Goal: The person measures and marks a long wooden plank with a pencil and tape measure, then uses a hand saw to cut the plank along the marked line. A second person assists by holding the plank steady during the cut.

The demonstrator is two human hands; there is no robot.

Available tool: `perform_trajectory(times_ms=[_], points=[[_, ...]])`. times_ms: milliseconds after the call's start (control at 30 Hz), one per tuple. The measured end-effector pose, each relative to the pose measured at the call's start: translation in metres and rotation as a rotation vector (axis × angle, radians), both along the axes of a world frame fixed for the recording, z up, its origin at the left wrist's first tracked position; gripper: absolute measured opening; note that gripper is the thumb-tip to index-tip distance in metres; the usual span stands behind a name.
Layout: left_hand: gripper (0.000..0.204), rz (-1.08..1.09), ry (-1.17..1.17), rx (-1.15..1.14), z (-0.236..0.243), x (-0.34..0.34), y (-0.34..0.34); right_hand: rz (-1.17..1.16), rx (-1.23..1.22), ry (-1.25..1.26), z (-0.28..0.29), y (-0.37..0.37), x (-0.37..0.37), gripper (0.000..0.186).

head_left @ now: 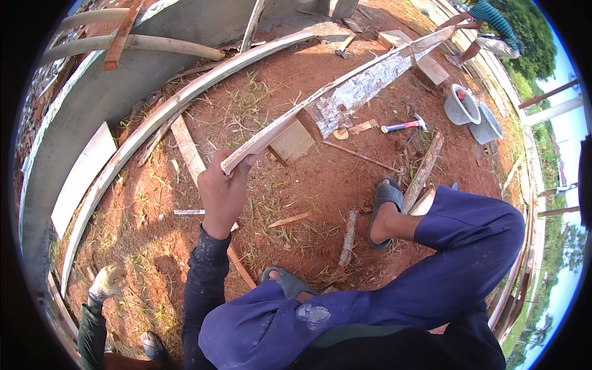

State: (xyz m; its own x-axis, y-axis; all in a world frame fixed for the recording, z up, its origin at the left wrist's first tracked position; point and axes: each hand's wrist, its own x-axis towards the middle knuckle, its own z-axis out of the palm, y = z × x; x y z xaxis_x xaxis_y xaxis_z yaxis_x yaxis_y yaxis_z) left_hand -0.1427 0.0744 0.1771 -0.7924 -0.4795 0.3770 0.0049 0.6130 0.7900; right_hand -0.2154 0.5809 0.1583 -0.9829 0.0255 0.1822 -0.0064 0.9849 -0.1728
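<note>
My left hand (222, 196) is closed round the near end of a long wooden board (262, 139). The board stands on edge and runs away to the far right. Its right face is smeared with pale grey, cement-like stuff. A short wood block (292, 143) sits against the board near my hand, and a second block (431, 69) is by its far part. Beyond the far end a co-worker in a striped teal shirt (493, 23) bends over, with an arm reaching toward it. My right hand is out of view.
A claw hammer (404, 126) lies on the red soil, another hammer (346, 45) farther off. Two grey buckets (462, 105) stand at the right. A long curved plank (154, 120) runs beside the concrete wall (132, 74). Another person's gloved hand (108, 282) is at the lower left.
</note>
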Motion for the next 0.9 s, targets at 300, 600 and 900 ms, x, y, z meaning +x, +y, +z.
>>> perform_trajectory(times_ms=[300,600,900], points=[[0.028,0.000,0.251,-0.033,0.048,-0.014,0.009,-0.018,0.041,0.029,-0.050,-0.018,-0.018,0.013],[0.019,-0.085,0.345,-0.092,0.127,-0.027,0.029,-0.041,0.117,0.056,-0.111,-0.022,-0.024,0.014],[0.019,-0.380,0.560,-0.178,0.203,-0.062,0.052,-0.065,0.189,0.084,-0.178,-0.022,-0.039,0.016]])
